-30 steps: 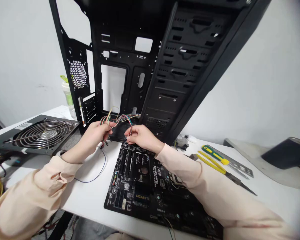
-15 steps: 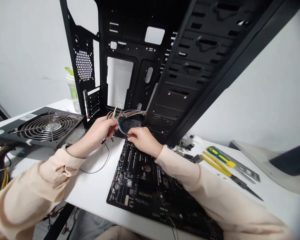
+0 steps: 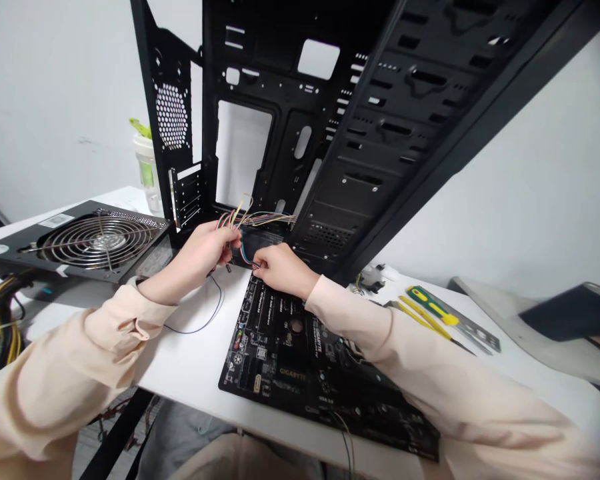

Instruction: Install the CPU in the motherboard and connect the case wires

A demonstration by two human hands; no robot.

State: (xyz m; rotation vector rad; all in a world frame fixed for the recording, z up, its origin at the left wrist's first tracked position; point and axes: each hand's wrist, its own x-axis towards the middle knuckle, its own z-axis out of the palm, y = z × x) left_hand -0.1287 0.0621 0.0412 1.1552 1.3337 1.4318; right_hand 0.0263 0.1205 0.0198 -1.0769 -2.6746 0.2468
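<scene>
A bundle of thin coloured wires [image 3: 270, 218] runs out of the lower part of the black computer case [image 3: 293, 107]. My left hand [image 3: 215, 245] is closed around the bundle, with loose ends sticking up above the fingers and a small black connector hanging below. Some of these wires curve across to my right hand [image 3: 279, 268], which pinches them near their end; the fingers hide the tip. Under my right hand and forearm lies a black motherboard [image 3: 293, 373], its upper edge close to the fingers.
Left of the case sits a power supply [image 3: 105, 240] with a fan grille and thick cables [image 3: 3, 327]. Behind it stands a bottle [image 3: 147, 167]. To the right lie a green-yellow tool [image 3: 433, 307], yellow-handled pliers [image 3: 425, 317] and a metal plate [image 3: 480, 333].
The view has shifted slightly. My right hand has moved a little closer to my left hand, and both keep hold of the wires.
</scene>
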